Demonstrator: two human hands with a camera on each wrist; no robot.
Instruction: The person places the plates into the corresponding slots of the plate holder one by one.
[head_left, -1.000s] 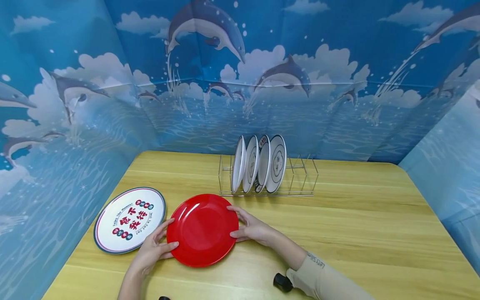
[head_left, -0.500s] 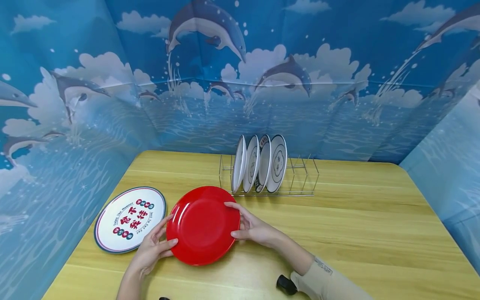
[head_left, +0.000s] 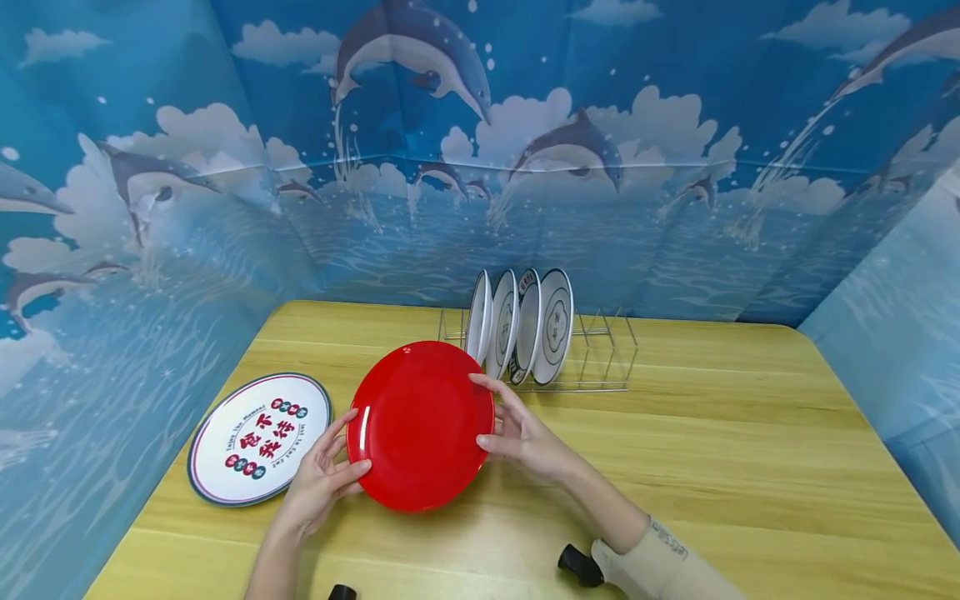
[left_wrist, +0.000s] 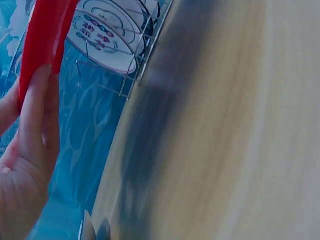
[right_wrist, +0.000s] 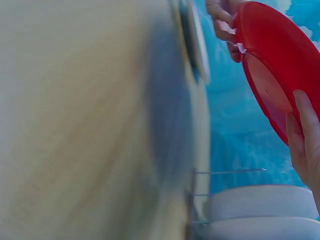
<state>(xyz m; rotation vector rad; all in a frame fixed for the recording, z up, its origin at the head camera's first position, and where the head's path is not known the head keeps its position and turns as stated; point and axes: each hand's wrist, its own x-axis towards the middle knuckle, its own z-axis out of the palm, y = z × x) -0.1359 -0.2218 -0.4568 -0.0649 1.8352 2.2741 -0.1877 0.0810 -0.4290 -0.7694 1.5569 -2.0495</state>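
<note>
A round red plate [head_left: 420,425] is held between both hands, its far edge tilted up and overlapping the rack in the head view. My left hand [head_left: 321,479] grips its left rim, thumb on the upper face and fingers behind. On the opposite rim, my right hand [head_left: 528,437] pinches the plate, with fingers reaching under it. The right wrist view shows the plate's underside [right_wrist: 267,82] lifted off the table, and the left wrist view shows my left hand [left_wrist: 32,135] at its edge. Left of the red plate lies a white oval plate [head_left: 258,440] with red lettering.
A wire dish rack [head_left: 592,385] stands at the back of the wooden table [head_left: 750,467]. Several white patterned plates [head_left: 555,329] stand upright in its left and middle slots. Blue dolphin-print cloth [head_left: 480,217] hangs behind and at both sides.
Both hands have raised the red plate off the table and carried it away from the body and slightly right, tilting its far edge up. The white oval plate and rack have stayed put.
</note>
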